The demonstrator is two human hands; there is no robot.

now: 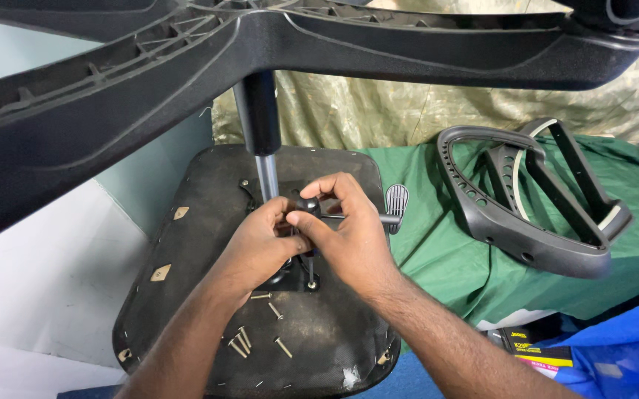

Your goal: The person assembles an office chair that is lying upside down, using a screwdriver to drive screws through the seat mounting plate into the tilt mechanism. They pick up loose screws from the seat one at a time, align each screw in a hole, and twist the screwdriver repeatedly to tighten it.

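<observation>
Nearest the camera, a handful of loose silver metal screws [251, 334] lie scattered on the black fabric-covered underside of an upturned chair seat [186, 281], just below both forearms. Above them the left hand [260, 247] is curled, its fingers pressed against the black metal tilt mechanism [306, 207] bolted at the seat's middle, and the right hand [345, 233] meets it from the other side, thumb and forefinger pinching a small black part on top of that mechanism. A black lever with a ribbed paddle handle [396, 201] juts out to the right, just beside the right hand. Further back, a shiny steel gas-lift column [262, 140] rises into the black plastic star-shaped chair base [186, 66] overhead. To the right, two black plastic armrest frames [534, 199] rest on a green cloth [445, 273].
</observation>
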